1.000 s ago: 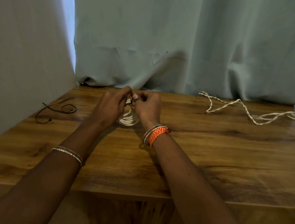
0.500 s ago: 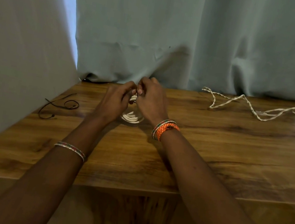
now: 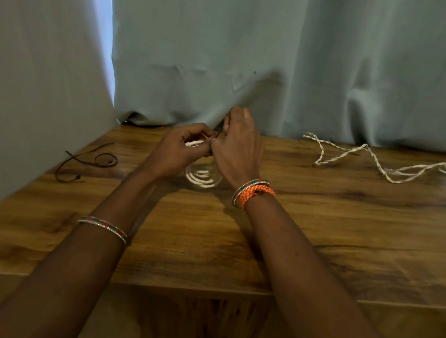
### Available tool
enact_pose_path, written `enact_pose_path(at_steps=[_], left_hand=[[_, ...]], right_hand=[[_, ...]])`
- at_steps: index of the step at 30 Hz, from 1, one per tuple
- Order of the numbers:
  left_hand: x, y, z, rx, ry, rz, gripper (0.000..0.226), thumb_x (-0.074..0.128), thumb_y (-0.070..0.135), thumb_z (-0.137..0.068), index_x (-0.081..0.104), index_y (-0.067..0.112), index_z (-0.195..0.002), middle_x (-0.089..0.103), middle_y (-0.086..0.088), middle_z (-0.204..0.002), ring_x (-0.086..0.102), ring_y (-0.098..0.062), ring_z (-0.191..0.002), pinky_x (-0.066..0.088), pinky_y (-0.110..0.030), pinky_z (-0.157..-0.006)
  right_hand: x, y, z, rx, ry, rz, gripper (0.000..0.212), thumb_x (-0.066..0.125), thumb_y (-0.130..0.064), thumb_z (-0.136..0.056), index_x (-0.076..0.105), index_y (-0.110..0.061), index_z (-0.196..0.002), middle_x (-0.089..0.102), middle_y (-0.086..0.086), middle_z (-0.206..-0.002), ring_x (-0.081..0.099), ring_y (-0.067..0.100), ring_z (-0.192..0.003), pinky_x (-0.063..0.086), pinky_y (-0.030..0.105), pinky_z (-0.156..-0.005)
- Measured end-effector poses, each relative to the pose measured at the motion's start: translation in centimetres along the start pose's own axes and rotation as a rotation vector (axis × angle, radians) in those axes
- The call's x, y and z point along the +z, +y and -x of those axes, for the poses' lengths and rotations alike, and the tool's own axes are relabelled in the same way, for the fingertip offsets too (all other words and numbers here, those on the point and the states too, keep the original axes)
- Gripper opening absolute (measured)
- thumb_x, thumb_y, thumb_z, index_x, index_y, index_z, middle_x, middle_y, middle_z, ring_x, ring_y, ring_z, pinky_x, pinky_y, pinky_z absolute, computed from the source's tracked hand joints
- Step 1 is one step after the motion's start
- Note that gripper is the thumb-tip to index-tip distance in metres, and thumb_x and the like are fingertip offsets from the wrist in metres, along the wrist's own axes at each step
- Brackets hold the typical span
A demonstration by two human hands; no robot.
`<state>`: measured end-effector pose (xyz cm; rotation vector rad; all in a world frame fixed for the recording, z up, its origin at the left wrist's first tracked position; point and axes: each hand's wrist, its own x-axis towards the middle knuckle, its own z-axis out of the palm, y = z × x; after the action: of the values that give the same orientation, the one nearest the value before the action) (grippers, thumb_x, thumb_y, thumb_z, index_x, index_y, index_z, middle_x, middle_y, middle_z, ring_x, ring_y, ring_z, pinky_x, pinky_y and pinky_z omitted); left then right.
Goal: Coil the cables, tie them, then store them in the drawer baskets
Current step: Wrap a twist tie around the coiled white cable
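A white cable coil (image 3: pixel 202 178) hangs upright between my hands, its lower loops just above the wooden table (image 3: pixel 321 244). My left hand (image 3: pixel 181 148) grips the top of the coil with curled fingers. My right hand (image 3: pixel 237 144) pinches a thin dark tie (image 3: pixel 220 131) at the coil's top, thumb and fingers raised toward the curtain. Most of the tie and the coil's upper part are hidden by my fingers.
A loose twisted white cable (image 3: pixel 392 170) sprawls across the table's back right. At the left, by the curtain, lies a thin dark cord (image 3: pixel 84 160). Pale green curtains (image 3: pixel 266 43) hang behind and to the left. A wooden front panel sits below the near edge.
My right hand has risen and pulled up toward the curtain with the dark tie. The left hand has lifted the coil slightly, and more of its top shows.
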<state>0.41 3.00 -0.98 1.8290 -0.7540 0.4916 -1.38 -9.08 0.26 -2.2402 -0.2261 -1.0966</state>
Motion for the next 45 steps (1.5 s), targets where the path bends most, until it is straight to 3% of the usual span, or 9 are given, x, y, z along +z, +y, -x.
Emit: enact_pose_path(at_steps=[5,8,13,17,26,30,33,40,45], left_hand=[[-0.1,0.1,0.3,-0.008,-0.113,0.032,0.023,0.064,-0.003,-0.082,0.059,0.003,-0.104,0.067,0.014,-0.079,0.059,0.008,-0.073,0.046,-0.009,-0.072],[0.1,0.2,0.3,-0.052,-0.130,0.058,0.029,0.068,0.000,-0.080,0.058,0.010,-0.106,0.066,0.000,-0.087,0.063,-0.003,-0.072,0.053,-0.018,-0.067],[-0.1,0.4,0.5,-0.109,-0.071,0.149,0.019,0.065,0.005,-0.084,0.057,0.013,-0.100,0.067,-0.008,-0.085,0.066,-0.009,-0.056,0.050,-0.018,-0.050],[0.0,0.4,0.5,-0.110,-0.065,0.139,0.019,0.065,0.005,-0.084,0.058,0.018,-0.096,0.070,0.005,-0.072,0.066,-0.008,-0.054,0.051,-0.020,-0.052],[-0.4,-0.2,0.7,-0.053,-0.065,-0.006,0.025,0.073,0.027,-0.073,0.062,0.031,-0.094,0.068,0.001,-0.085,0.064,-0.010,-0.071,0.054,-0.030,-0.068],[-0.3,-0.4,0.7,-0.032,-0.036,-0.069,0.025,0.074,0.017,-0.075,0.063,0.020,-0.098,0.068,-0.004,-0.086,0.062,-0.010,-0.073,0.055,-0.034,-0.069],[-0.1,0.1,0.8,0.003,-0.005,-0.107,0.026,0.074,0.016,-0.077,0.063,0.015,-0.101,0.069,-0.010,-0.088,0.061,-0.008,-0.074,0.052,-0.027,-0.069],[0.8,1.6,0.7,-0.057,-0.003,0.051,0.011,0.059,0.014,-0.091,0.059,0.012,-0.101,0.059,0.008,-0.056,0.051,0.000,-0.050,0.043,-0.014,-0.052],[2.1,3.1,0.8,-0.175,0.034,0.197,0.010,0.054,0.016,-0.093,0.058,0.018,-0.103,0.055,-0.003,-0.065,0.051,-0.008,-0.053,0.047,-0.018,-0.045]], right_hand=[[-0.1,0.0,-0.2,0.192,0.009,-0.201,0.021,0.053,-0.001,-0.074,0.038,-0.015,-0.072,0.046,0.001,-0.081,0.042,0.021,-0.071,0.026,0.028,-0.060],[-0.4,0.4,-0.7,0.258,-0.014,-0.326,0.023,0.048,0.002,-0.077,0.039,-0.016,-0.066,0.046,-0.003,-0.069,0.044,0.018,-0.065,0.028,0.026,-0.052],[-1.0,1.2,-1.6,0.363,-0.188,-0.769,0.027,0.046,0.009,-0.084,0.052,-0.013,-0.068,0.054,0.001,-0.061,0.051,0.010,-0.056,0.043,0.021,-0.054],[-2.3,1.8,-1.5,0.361,-0.363,-0.965,0.018,0.055,0.006,-0.088,0.059,-0.007,-0.076,0.060,0.008,-0.070,0.058,0.009,-0.057,0.050,0.017,-0.056],[-1.8,2.8,-1.2,0.085,-0.376,-0.527,0.014,0.068,-0.012,-0.084,0.058,-0.018,-0.078,0.061,-0.006,-0.074,0.056,0.000,-0.064,0.048,0.015,-0.061],[-1.1,2.9,-1.0,0.045,-0.293,-0.483,0.015,0.071,-0.010,-0.081,0.059,-0.018,-0.079,0.060,-0.009,-0.072,0.056,0.001,-0.066,0.047,0.012,-0.061],[-1.1,2.5,-1.0,0.011,-0.211,-0.479,0.017,0.068,-0.006,-0.082,0.058,-0.016,-0.073,0.060,-0.005,-0.068,0.055,0.003,-0.064,0.043,0.008,-0.057],[-0.8,1.7,-0.3,-0.233,-0.076,-0.231,0.015,0.051,-0.005,-0.074,0.041,-0.016,-0.078,0.046,0.001,-0.072,0.040,0.016,-0.063,0.025,0.018,-0.053],[-1.4,1.4,-0.3,-0.187,0.031,-0.212,0.027,0.055,0.003,-0.070,0.039,-0.017,-0.078,0.048,0.002,-0.073,0.042,0.017,-0.064,0.029,0.026,-0.058]])
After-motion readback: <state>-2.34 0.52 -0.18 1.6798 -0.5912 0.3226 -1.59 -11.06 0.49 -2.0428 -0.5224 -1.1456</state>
